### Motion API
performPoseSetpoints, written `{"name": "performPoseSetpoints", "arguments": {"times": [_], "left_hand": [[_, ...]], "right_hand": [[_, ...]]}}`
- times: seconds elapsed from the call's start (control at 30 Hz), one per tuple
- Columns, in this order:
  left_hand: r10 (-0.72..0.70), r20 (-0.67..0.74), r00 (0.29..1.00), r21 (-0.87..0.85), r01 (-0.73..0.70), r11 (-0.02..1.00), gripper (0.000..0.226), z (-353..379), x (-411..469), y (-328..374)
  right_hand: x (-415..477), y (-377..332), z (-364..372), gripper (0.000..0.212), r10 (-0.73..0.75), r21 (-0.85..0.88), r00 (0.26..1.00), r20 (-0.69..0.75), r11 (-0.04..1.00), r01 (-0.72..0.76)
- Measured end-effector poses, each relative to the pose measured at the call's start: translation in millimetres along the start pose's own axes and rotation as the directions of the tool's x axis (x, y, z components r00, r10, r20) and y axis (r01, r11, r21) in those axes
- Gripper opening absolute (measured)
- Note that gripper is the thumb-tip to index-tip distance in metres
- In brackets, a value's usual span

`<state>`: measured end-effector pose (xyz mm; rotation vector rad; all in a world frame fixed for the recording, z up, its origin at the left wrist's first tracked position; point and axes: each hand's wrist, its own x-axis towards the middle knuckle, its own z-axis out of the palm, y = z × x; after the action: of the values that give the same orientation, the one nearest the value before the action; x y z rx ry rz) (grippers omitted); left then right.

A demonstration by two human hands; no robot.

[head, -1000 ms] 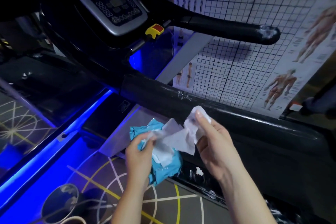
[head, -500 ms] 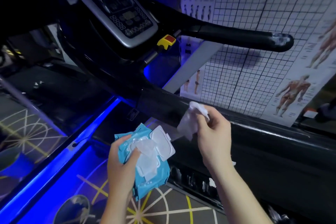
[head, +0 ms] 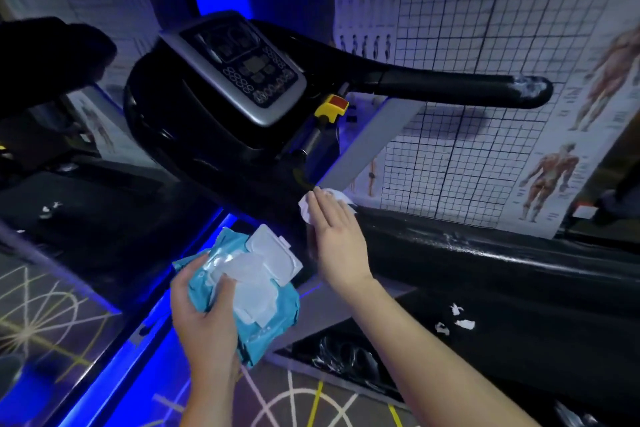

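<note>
Just below mid-frame, the right hand (head: 337, 236) lies flat, fingers straight, on a crumpled white wipe (head: 305, 211), pressing it against a treadmill's black rail (head: 467, 250). Lower left of it, the left hand (head: 204, 319) grips a blue pack of wet wipes (head: 273, 326), thumb on its face, fingers round its edge; the pack's pale lid (head: 277, 250) stands flipped open. No print on the pack is readable. Above centre sits the console (head: 242, 69) with a red and yellow stop switch (head: 335, 107) beside it; its button labels blur. At right, a wall chart (head: 550, 177) shows muscle figures and a grid, its lettering too small to read. White paper scraps (head: 459, 319) lie on the dark deck (head: 519, 350) at lower right.
</note>
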<state>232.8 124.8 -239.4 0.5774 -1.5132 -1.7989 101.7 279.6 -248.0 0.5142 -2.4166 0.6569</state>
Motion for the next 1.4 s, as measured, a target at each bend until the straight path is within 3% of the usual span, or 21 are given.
{"name": "performPoseSetpoints", "arguments": {"times": [0.1, 0.2, 0.3, 0.53, 0.63, 0.7, 0.8, 0.97, 1.13, 1.4], "left_hand": [[0.022, 0.026, 0.999, -0.021, -0.021, 1.000, 0.051, -3.0, 33.0, 1.3], [0.035, 0.150, 0.988, -0.051, -0.028, 0.998, 0.053, 6.2, 60.5, 10.3], [0.084, 0.272, 0.959, -0.101, -0.058, 0.993, 0.051, 26.3, 77.1, 21.6], [0.159, 0.404, 0.901, -0.195, -0.086, 0.977, 0.046, 83.3, 91.0, 33.6], [0.201, 0.403, 0.893, -0.186, -0.135, 0.973, 0.045, 100.7, 103.5, 36.0], [0.198, 0.381, 0.903, -0.206, -0.126, 0.970, 0.046, 115.1, 112.7, 40.7], [0.198, 0.363, 0.910, -0.231, -0.118, 0.966, 0.045, 137.3, 121.6, 48.9], [0.174, 0.401, 0.899, -0.271, -0.065, 0.960, 0.044, 171.6, 114.4, 56.4], [0.109, 0.460, 0.881, -0.261, 0.017, 0.965, 0.043, 200.6, 84.8, 49.4], [0.107, 0.503, 0.858, -0.255, 0.028, 0.967, 0.045, 222.8, 41.8, 27.5]], "right_hand": [[-3.8, -11.3, -3.0, 0.048, 0.062, -0.096, 0.996, -0.070, 0.993, -0.069], [-3.0, -18.0, -6.3, 0.050, 0.129, -0.169, 0.986, -0.108, 0.975, -0.146], [-3.9, -5.3, -8.4, 0.043, 0.181, -0.192, 0.968, -0.172, 0.958, -0.213], [-30.0, 38.1, -42.6, 0.037, 0.240, -0.341, 0.951, -0.195, 0.893, -0.295], [-39.0, 44.6, -57.9, 0.030, 0.274, -0.408, 0.947, -0.167, 0.855, -0.320], [-31.5, 34.4, -56.9, 0.014, 0.293, -0.445, 0.925, -0.240, 0.814, -0.374], [-10.0, 5.9, -34.8, 0.010, 0.349, -0.373, 0.873, -0.340, 0.802, -0.466], [-2.5, -5.0, 3.2, 0.025, 0.255, -0.259, 0.896, -0.362, 0.896, -0.360], [-29.3, 23.1, -40.4, 0.027, 0.195, -0.288, 0.917, -0.347, 0.909, -0.302], [-77.2, 82.6, -74.5, 0.027, 0.187, -0.268, 0.907, -0.377, 0.915, -0.300]]}}
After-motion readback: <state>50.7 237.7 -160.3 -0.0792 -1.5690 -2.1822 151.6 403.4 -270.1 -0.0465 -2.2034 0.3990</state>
